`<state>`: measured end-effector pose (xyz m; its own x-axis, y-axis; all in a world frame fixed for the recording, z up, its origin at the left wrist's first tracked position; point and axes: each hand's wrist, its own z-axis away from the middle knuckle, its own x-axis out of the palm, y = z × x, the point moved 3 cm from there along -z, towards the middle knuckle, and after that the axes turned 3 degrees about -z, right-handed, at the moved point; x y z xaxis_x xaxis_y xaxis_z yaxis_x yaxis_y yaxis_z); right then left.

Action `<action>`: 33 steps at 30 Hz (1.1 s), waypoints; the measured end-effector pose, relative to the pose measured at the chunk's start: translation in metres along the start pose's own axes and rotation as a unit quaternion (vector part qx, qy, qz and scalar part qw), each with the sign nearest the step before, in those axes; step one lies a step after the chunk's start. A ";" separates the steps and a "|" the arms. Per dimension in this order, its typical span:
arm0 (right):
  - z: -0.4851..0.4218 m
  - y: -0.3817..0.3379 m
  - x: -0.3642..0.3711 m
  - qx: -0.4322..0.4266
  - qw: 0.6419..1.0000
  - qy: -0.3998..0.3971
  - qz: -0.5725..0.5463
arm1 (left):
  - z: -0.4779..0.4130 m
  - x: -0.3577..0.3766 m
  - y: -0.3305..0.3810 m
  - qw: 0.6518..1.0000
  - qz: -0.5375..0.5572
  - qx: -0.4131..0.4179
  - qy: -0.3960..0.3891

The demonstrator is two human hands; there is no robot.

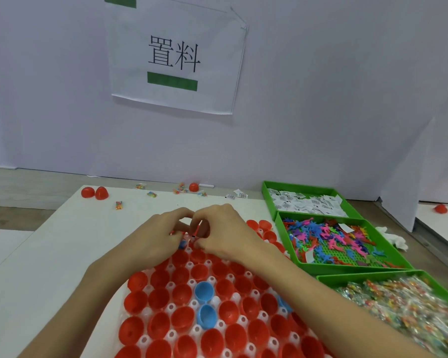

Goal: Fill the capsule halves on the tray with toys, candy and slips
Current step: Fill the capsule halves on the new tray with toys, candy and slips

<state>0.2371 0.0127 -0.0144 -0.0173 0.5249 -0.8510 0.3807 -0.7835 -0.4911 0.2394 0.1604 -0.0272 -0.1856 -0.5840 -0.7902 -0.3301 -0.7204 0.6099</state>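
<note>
A white tray holds several open red capsule halves and two blue halves. Both hands meet over the tray's far rows. My left hand has curled fingers pinching small items, with a blue toy showing under its fingers. My right hand pinches a small item with a red edge between thumb and fingers, right beside the left hand. What exactly each hand holds is mostly hidden by the fingers.
Three green bins stand at the right: paper slips farthest, coloured plastic toys in the middle, wrapped candy nearest. Loose red halves and candy packets lie near the back wall. A crumpled tissue lies beside the bins.
</note>
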 end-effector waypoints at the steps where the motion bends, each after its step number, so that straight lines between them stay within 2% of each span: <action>1: 0.002 0.001 -0.001 -0.003 1.000 0.002 -0.004 | 0.000 0.000 0.000 1.000 0.001 0.001 0.002; 4: 0.011 0.005 -0.001 -0.022 0.999 0.032 -0.010 | 0.000 -0.001 0.000 1.000 0.003 -0.001 0.005; 7: 0.016 0.021 -0.012 -0.018 0.993 0.103 -0.047 | 0.000 -0.001 0.001 1.000 -0.001 -0.003 0.004; 9: 0.010 0.046 -0.031 0.002 0.987 0.157 -0.026 | 0.001 -0.002 0.002 1.000 -0.003 -0.001 0.006; 11: 0.002 0.081 -0.057 0.066 0.979 0.193 0.029 | 0.002 -0.004 0.004 1.000 -0.002 0.002 0.011; 14: -0.003 0.149 -0.098 0.226 0.944 0.199 0.135 | 0.005 -0.006 0.009 1.000 0.004 0.014 0.025; 17: 0.009 0.206 -0.124 0.396 0.898 0.140 0.131 | 0.008 -0.011 0.017 0.998 0.010 0.035 0.048; 19: 0.017 0.226 -0.127 0.446 0.883 0.104 0.108 | 0.009 -0.014 0.023 0.997 0.012 0.049 0.063; 26: 0.019 0.243 -0.130 0.387 0.898 0.194 0.073 | 0.013 -0.016 0.042 0.992 0.025 0.094 0.084; 30: 0.025 0.225 -0.140 0.308 0.900 0.303 0.062 | 0.015 -0.013 0.051 0.991 0.024 0.102 0.079; 33: 0.034 0.196 -0.146 0.254 0.902 0.349 0.031 | 0.017 -0.011 0.056 0.990 0.038 0.107 0.079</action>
<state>0.2831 -0.2289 0.0068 0.6433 0.4167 -0.6423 -0.1141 -0.7774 -0.6186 0.2072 0.1329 0.0149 -0.0758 -0.6965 -0.7136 -0.5130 -0.5864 0.6269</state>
